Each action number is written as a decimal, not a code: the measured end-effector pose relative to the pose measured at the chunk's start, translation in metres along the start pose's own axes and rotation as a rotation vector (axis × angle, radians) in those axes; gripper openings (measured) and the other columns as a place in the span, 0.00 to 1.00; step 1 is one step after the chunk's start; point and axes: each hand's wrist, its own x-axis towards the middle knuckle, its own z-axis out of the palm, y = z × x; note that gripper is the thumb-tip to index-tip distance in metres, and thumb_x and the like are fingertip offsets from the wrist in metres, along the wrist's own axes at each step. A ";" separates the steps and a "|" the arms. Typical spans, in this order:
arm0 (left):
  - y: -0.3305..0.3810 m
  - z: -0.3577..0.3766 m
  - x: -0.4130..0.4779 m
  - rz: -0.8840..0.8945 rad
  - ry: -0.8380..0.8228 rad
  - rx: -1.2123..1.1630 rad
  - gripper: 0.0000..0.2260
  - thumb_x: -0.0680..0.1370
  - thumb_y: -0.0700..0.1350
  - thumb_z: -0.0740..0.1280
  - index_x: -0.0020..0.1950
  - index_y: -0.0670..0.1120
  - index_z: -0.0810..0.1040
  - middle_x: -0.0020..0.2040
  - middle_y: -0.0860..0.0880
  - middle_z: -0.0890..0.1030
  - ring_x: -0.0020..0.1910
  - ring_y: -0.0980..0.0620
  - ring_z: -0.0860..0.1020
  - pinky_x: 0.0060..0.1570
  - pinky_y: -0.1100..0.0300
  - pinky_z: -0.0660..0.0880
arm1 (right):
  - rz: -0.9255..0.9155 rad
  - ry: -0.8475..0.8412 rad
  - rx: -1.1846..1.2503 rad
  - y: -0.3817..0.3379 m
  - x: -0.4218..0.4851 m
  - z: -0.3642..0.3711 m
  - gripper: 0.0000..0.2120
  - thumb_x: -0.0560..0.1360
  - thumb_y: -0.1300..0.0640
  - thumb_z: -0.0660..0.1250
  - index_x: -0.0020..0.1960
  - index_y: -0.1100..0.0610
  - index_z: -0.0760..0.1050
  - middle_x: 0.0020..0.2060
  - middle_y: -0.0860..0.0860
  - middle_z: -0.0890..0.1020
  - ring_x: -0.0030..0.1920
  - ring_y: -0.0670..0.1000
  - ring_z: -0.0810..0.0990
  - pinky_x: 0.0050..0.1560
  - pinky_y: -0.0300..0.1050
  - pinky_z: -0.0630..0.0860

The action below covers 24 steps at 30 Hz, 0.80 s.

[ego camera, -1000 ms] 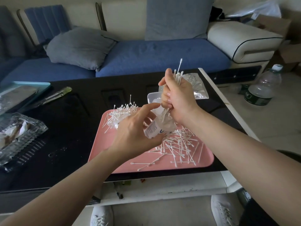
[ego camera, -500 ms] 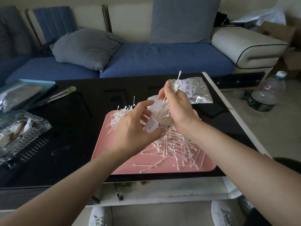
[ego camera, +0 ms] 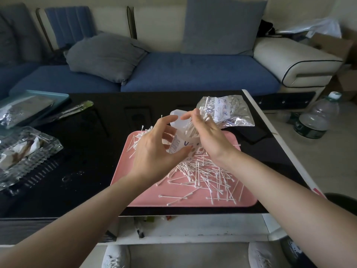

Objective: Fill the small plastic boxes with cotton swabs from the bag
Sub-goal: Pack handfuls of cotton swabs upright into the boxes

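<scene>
A small clear plastic box (ego camera: 178, 145) with a printed label is tilted above the pink tray (ego camera: 146, 192); my left hand (ego camera: 154, 149) grips it round the side with thumb and fingers. My right hand (ego camera: 209, 138) is at the box's mouth and holds a bunch of cotton swabs (ego camera: 190, 129) that reaches down into the box. Behind the right hand, on the black table, lies the crinkled clear swab bag (ego camera: 228, 113). Loose swabs (ego camera: 208, 176) are scattered over the tray, with another heap (ego camera: 138, 139) at its far left corner.
The black table (ego camera: 87, 155) also carries a glass dish with wrappers (ego camera: 27, 151) and a blue tray (ego camera: 58, 95) at the left, and a dark phone (ego camera: 255, 133) at the right. A water bottle (ego camera: 316, 118) stands on the floor. A blue sofa (ego camera: 193, 74) lies beyond.
My right hand has come down from above the box, so the swab bunch now sits lower in it. The box is raised and tilted more. The bag shows fully behind.
</scene>
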 end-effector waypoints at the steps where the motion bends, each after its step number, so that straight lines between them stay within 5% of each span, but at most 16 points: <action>1: -0.001 -0.001 0.000 -0.008 0.000 0.002 0.32 0.67 0.57 0.75 0.69 0.52 0.72 0.48 0.57 0.81 0.47 0.57 0.81 0.44 0.52 0.81 | 0.043 0.010 0.050 0.000 0.000 -0.002 0.21 0.83 0.40 0.55 0.58 0.54 0.79 0.58 0.66 0.78 0.56 0.58 0.80 0.60 0.56 0.77; 5: -0.004 -0.004 0.001 -0.030 -0.018 0.025 0.33 0.66 0.58 0.75 0.69 0.53 0.72 0.48 0.59 0.80 0.48 0.58 0.80 0.45 0.51 0.81 | 0.055 0.091 0.098 0.000 0.007 -0.011 0.14 0.77 0.45 0.68 0.54 0.55 0.80 0.52 0.64 0.81 0.55 0.62 0.82 0.62 0.62 0.75; 10: -0.010 -0.007 0.002 -0.020 -0.016 0.068 0.33 0.66 0.59 0.75 0.68 0.53 0.72 0.48 0.57 0.81 0.46 0.58 0.81 0.43 0.51 0.82 | -0.063 0.135 -0.096 0.005 0.009 -0.021 0.07 0.80 0.53 0.68 0.51 0.55 0.82 0.43 0.49 0.83 0.43 0.49 0.80 0.48 0.43 0.76; 12: -0.012 -0.008 0.002 -0.018 -0.012 0.097 0.34 0.65 0.60 0.75 0.69 0.53 0.72 0.49 0.57 0.81 0.46 0.57 0.81 0.43 0.50 0.82 | -0.084 0.142 -0.151 0.005 0.008 -0.025 0.03 0.78 0.56 0.70 0.49 0.54 0.83 0.41 0.46 0.82 0.39 0.48 0.77 0.45 0.43 0.76; 20: -0.016 -0.010 0.002 0.088 -0.049 0.222 0.33 0.67 0.55 0.80 0.69 0.52 0.72 0.50 0.58 0.81 0.44 0.59 0.80 0.42 0.51 0.81 | -0.096 0.118 -0.208 0.003 0.001 -0.030 0.05 0.74 0.60 0.75 0.49 0.58 0.82 0.42 0.56 0.83 0.31 0.56 0.82 0.37 0.56 0.82; 24: -0.015 -0.008 0.001 0.153 -0.085 0.221 0.32 0.68 0.54 0.80 0.69 0.50 0.73 0.50 0.57 0.81 0.44 0.58 0.79 0.42 0.52 0.81 | -0.115 0.019 -0.310 0.001 0.001 -0.026 0.03 0.79 0.58 0.69 0.50 0.57 0.80 0.38 0.53 0.82 0.32 0.46 0.81 0.38 0.50 0.81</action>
